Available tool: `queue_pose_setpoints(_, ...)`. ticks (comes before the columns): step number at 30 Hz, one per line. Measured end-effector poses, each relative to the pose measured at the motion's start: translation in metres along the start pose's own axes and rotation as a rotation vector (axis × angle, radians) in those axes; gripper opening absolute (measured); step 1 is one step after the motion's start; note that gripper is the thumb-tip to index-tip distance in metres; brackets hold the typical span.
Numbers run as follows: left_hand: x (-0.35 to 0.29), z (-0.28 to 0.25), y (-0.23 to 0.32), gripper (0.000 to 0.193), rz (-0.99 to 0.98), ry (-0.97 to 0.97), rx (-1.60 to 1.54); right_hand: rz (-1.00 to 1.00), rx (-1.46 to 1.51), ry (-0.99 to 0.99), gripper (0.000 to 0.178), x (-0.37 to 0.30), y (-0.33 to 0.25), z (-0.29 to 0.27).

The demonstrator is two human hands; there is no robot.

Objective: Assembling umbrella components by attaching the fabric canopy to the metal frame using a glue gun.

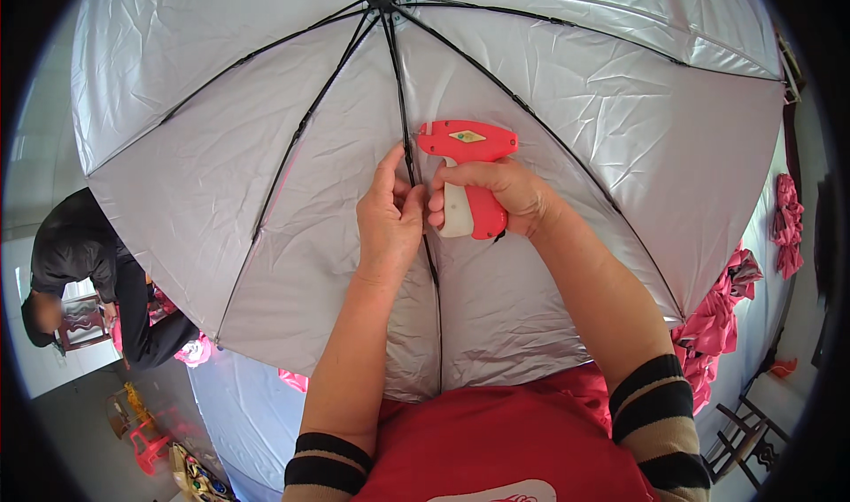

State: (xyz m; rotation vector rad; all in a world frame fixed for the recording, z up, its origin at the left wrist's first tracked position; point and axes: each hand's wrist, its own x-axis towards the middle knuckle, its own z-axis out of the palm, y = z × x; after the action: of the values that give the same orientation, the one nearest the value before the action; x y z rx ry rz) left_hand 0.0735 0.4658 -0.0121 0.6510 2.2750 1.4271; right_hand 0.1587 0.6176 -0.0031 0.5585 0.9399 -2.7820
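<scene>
An open umbrella (pixel 319 254) with a silvery lining spreads before me, its underside and black ribs facing me. My left hand (pixel 388 223) closes on the middle rib (pixel 408 158), with the index finger and thumb at it and the other fingers partly hidden. Just to the right, my right hand (pixel 522 192) grips a red and white tagging gun (pixel 469 137) by its handle. The gun's nose points left, close beside the same rib. Whether its tip touches the rib or the cloth, I cannot tell.
Bundles of pink folded cloth (pixel 708 334) lie at the right on a pale blue table cover (pixel 248 405). A person in dark clothes (pixel 88 245) bends over at the left. Behind are a red stool (pixel 147 449) and a dark wooden chair (pixel 748 436).
</scene>
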Motion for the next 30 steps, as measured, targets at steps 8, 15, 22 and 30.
queue_pose_setpoints(8,-0.002,0.0,0.011,0.052,-0.042,-0.011,-0.025,0.035,0.071,-0.108,0.017,0.003,-0.001,-0.01)
queue_pose_setpoints(15,-0.002,0.0,0.011,0.053,-0.048,-0.009,-0.022,0.046,0.102,-0.135,0.017,0.009,0.001,-0.014)
queue_pose_setpoints(22,-0.002,0.004,0.009,0.053,-0.031,-0.027,-0.059,0.092,0.122,-0.172,0.018,0.017,-0.006,-0.02)
queue_pose_setpoints(30,-0.005,0.005,0.012,0.042,-0.062,-0.025,0.103,0.072,-0.086,0.018,0.02,0.005,-0.012,-0.009)
